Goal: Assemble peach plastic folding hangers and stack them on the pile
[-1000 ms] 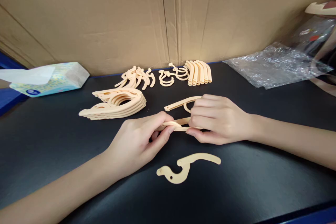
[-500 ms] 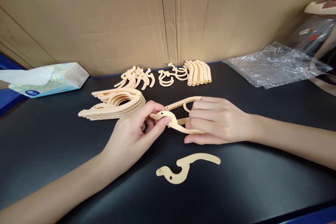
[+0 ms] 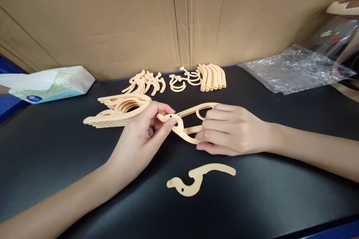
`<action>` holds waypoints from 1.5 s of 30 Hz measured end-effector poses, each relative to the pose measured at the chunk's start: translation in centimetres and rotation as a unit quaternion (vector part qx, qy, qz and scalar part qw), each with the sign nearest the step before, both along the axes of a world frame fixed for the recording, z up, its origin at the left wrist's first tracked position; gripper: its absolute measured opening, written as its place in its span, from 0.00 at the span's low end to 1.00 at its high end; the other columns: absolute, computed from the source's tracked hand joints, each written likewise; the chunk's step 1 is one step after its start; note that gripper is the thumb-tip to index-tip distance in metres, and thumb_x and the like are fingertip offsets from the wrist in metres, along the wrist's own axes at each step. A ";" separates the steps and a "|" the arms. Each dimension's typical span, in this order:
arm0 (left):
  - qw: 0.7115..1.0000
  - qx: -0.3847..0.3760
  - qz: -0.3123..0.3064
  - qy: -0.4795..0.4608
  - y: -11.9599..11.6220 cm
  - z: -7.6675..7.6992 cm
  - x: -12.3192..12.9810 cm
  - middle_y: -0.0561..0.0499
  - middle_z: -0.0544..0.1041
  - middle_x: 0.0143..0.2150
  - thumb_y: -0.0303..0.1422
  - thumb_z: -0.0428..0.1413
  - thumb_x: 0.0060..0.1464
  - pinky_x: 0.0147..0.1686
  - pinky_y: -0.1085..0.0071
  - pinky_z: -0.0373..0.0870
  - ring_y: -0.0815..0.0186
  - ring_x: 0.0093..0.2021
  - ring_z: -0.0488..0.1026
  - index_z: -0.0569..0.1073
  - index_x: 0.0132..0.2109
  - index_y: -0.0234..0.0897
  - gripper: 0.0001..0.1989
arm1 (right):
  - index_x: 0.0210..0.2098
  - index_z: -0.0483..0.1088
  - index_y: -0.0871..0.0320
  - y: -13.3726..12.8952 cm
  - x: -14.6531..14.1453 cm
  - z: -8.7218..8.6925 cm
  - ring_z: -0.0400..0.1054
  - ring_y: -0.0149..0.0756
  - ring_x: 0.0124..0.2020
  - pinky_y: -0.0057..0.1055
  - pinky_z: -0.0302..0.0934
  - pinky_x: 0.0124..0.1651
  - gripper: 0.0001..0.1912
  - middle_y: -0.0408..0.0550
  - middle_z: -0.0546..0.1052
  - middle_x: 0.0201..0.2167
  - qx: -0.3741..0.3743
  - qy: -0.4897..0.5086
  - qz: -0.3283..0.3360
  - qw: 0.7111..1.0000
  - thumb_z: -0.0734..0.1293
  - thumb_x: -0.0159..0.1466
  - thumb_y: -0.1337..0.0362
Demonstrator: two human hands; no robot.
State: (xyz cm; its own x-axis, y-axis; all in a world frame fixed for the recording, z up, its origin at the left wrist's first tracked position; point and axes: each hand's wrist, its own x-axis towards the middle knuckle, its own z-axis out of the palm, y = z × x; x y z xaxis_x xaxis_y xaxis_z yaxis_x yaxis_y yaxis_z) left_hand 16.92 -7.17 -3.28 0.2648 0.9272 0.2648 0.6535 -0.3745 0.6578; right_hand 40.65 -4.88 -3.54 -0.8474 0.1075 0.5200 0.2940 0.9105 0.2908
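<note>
Between my hands is a beige plastic folding hanger (image 3: 180,131), its curved piece with a small hole facing me. My left hand (image 3: 146,129) is closed, thumb and fingers pinching the hanger at its narrow, holed end. Around the opposite side, my right hand (image 3: 231,129) has its fingers curled, covering much of that part. A long arm of the hanger and a ring-like curve show behind my right fingers. Closer to me, a loose S-shaped hanger part (image 3: 193,186) lies flat on the black table (image 3: 269,198), touched by neither hand.
Folded hangers (image 3: 120,114) are stacked left of my left hand. Along the back lie curved hanger pieces (image 3: 146,82), hooks (image 3: 179,84) and a row of hanger arms (image 3: 212,77). A tissue pack (image 3: 67,84) sits at left, clear plastic bag (image 3: 294,69) at right, cardboard (image 3: 126,18) behind.
My left hand and the pinched end of the hanger have shifted slightly left and up. My right fingertips have moved a little along the hanger's curved piece. The loose part stays put.
</note>
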 end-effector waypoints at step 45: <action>0.986 -0.084 -0.070 -0.124 0.1 0.7 0.6 0.58 0.74 0.32 0.32 0.61 0.54 0.29 0.75 0.71 0.71 0.28 0.72 0.67 0.47 0.44 0.15 | 0.33 0.73 0.60 -0.2 -0.1 -0.1 0.60 0.31 0.27 0.30 0.55 0.31 0.13 0.42 0.71 0.25 -0.034 -0.036 0.019 0.999 0.61 0.70 0.63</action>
State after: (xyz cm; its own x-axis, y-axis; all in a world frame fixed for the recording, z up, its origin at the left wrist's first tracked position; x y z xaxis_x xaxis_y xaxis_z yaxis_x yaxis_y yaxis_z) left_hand 17.52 -7.10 -2.55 0.3403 0.9222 0.1836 0.4133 -0.3221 0.8517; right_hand 40.59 -5.11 -3.66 -0.8864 0.1080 0.4501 0.2399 0.9388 0.2471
